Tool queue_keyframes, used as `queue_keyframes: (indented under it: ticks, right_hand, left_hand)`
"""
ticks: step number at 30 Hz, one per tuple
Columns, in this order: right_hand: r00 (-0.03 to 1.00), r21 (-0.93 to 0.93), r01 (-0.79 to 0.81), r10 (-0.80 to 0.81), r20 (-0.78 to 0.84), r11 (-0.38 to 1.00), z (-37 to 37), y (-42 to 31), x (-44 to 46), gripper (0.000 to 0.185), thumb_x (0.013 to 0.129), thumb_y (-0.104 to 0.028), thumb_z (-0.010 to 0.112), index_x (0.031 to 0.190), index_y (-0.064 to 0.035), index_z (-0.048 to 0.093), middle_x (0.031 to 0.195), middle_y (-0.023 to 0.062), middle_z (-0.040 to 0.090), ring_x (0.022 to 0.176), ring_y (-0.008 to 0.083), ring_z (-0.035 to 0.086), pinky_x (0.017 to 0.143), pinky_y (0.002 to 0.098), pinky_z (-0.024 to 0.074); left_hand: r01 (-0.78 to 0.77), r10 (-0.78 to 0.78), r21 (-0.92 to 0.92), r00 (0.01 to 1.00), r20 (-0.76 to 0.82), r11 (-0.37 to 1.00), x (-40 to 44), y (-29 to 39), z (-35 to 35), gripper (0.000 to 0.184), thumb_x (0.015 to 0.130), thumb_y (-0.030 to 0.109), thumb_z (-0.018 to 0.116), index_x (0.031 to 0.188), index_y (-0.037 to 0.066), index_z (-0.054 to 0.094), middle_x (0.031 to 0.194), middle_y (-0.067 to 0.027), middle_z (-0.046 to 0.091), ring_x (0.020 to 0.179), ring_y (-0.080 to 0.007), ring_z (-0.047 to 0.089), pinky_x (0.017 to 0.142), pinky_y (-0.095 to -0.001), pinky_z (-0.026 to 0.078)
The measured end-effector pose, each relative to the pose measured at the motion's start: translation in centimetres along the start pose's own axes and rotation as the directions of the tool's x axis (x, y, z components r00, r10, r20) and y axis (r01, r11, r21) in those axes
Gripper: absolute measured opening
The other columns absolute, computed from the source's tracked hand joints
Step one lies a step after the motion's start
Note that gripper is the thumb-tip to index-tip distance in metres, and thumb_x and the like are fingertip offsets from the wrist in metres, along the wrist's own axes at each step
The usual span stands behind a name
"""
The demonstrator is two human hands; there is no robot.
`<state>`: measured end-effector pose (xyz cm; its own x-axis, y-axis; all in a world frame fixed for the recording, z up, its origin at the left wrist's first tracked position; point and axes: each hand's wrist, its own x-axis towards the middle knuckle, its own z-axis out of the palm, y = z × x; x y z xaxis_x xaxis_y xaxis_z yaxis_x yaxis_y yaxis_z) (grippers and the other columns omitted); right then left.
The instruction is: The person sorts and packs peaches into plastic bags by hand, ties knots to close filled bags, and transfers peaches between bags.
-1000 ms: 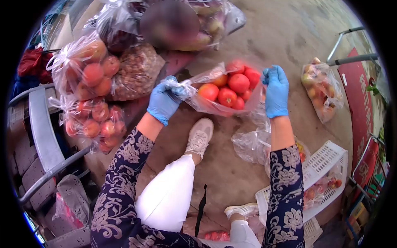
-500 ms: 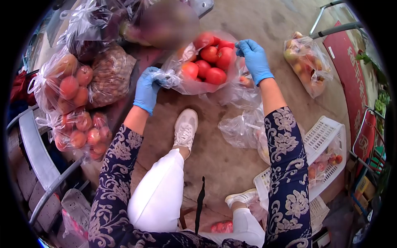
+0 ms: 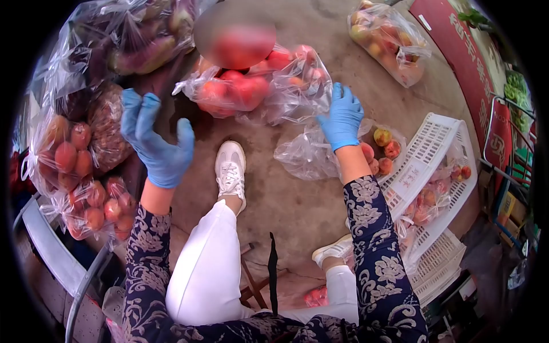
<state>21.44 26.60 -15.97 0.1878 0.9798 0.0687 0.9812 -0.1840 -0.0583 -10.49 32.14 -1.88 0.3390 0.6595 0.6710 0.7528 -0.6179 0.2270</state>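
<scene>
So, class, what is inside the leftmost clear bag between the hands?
Red tomatoes show through the clear bag; any beneath those are covered, and a blurred patch hides the far part.

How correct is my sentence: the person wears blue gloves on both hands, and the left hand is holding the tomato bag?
Not fully correct: the left hand is not holding the tomato bag. The head view shows it open and empty, with the bag lying apart from it. The right hand and the left do both wear blue gloves.
</scene>
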Motion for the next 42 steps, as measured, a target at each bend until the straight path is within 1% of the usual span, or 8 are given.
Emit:
queue_keyframes:
  ticks: [4, 11, 17, 25, 31, 39, 41, 42]
  right_hand:
    - [0.877, 0.772, -0.466, 0.34, 0.339, 0.433, -0.1, 4.0, -1.0, 0.025, 0.086, -0.024, 0.06, 0.101, -0.0038, 0.063, 0.058, 0.0044, 0.053, 0.052, 0.0158, 0.052, 0.052, 0.031, 0.0447]
    - [0.725, 0.738, -0.551, 0.215, 0.655, -0.389, -10.3, 5.4, 0.5, 0.028, 0.092, -0.023, 0.05, 0.086, 0.0005, 0.063, 0.046, -0.0039, 0.034, 0.036, 0.0082, 0.032, 0.036, 0.0253, 0.0268]
    - [0.801, 0.86, -0.396, 0.338, 0.495, -0.321, -13.4, 9.9, -0.5, 0.029, 0.092, -0.022, 0.05, 0.088, 0.0037, 0.062, 0.047, -0.003, 0.035, 0.039, 0.0092, 0.036, 0.042, 0.0268, 0.035]
    - [0.879, 0.831, -0.371, 0.133, 0.458, -0.414, -14.1, 13.9, -4.8, 0.03, 0.09, -0.021, 0.054, 0.109, 0.0008, 0.062, 0.054, -0.0024, 0.044, 0.046, 0.0086, 0.045, 0.048, 0.0229, 0.0393]
    - [0.872, 0.873, -0.449, 0.119, 0.475, -0.192, -14.7, 15.7, -5.7, 0.03, 0.09, -0.024, 0.055, 0.111, -0.0043, 0.063, 0.057, -0.0023, 0.051, 0.049, 0.0073, 0.049, 0.048, 0.022, 0.0389]
    - [0.846, 0.843, -0.532, 0.019, 0.532, 0.078, -14.7, 14.5, -7.1, 0.033, 0.092, -0.025, 0.054, 0.115, -0.0027, 0.059, 0.061, -0.0016, 0.054, 0.051, 0.0056, 0.049, 0.049, 0.0205, 0.0384]
    - [0.823, 0.821, -0.567, 0.004, 0.568, 0.062, -15.0, 14.0, -7.5, 0.031, 0.092, -0.023, 0.055, 0.114, -0.0022, 0.059, 0.061, -0.0016, 0.054, 0.052, 0.005, 0.049, 0.049, 0.0204, 0.0394]
    - [0.815, 0.815, -0.578, -0.007, 0.579, 0.055, -14.8, 13.8, -7.9, 0.031, 0.092, -0.022, 0.055, 0.115, -0.0025, 0.059, 0.061, -0.0017, 0.054, 0.052, 0.0048, 0.048, 0.049, 0.0202, 0.0393]
  left_hand:
    - [0.153, 0.014, -0.311, 0.879, 0.476, 0.938, -1.0, 5.2, 3.5, 0.048, 0.067, 0.005, 0.065, 0.113, 0.008, 0.055, 0.122, -0.0157, 0.05, 0.113, -0.032, 0.047, 0.098, -0.0384, 0.035]
    - [0.038, 0.037, -0.084, 0.67, 0.741, 0.996, -7.8, 6.6, 15.6, 0.068, 0.069, 0.028, 0.07, 0.128, 0.008, 0.043, 0.134, -0.0188, 0.04, 0.122, -0.0338, 0.041, 0.098, -0.0434, 0.034]
    - [-0.012, 0.287, -0.404, 0.723, 0.628, 0.915, -7.3, 5.4, 18.5, 0.011, 0.074, 0.017, 0.064, 0.082, 0.012, 0.058, 0.071, -0.0088, 0.055, 0.071, -0.0289, 0.054, 0.066, -0.0404, 0.042]
    - [-0.384, 0.459, -0.285, 0.843, 0.28, 0.878, 1.6, 9.7, 5.8, 0.033, 0.064, 0.006, 0.07, 0.096, 0.013, 0.067, 0.092, -0.0068, 0.059, 0.081, -0.0263, 0.057, 0.072, -0.0355, 0.045]
    - [0.565, -0.217, -0.712, 0.823, 0.526, 0.417, -0.4, 11.8, 7.3, 0.066, 0.075, -0.007, 0.063, 0.134, 0.01, 0.039, 0.142, -0.0135, 0.035, 0.127, -0.0271, 0.04, 0.104, -0.0366, 0.034]
    - [0.694, -0.076, -0.698, 0.697, 0.713, -0.176, 4.3, 11.6, 6.4, 0.063, 0.088, 0.012, 0.052, 0.143, 0.004, 0.022, 0.145, -0.0135, 0.027, 0.131, -0.0258, 0.033, 0.106, -0.0395, 0.031]
    - [0.612, -0.234, -0.548, 0.76, 0.606, 0.57, 5.6, 12.8, 7.1, 0.064, 0.088, 0.017, 0.055, 0.142, 0.002, 0.023, 0.144, -0.0138, 0.028, 0.13, -0.0253, 0.033, 0.106, -0.0364, 0.029]
    - [0.664, -0.329, -0.58, 0.743, 0.583, 0.472, 6.3, 14.0, 7.7, 0.066, 0.088, 0.02, 0.058, 0.142, 0.003, 0.024, 0.143, -0.0129, 0.028, 0.131, -0.0244, 0.032, 0.107, -0.0337, 0.027]
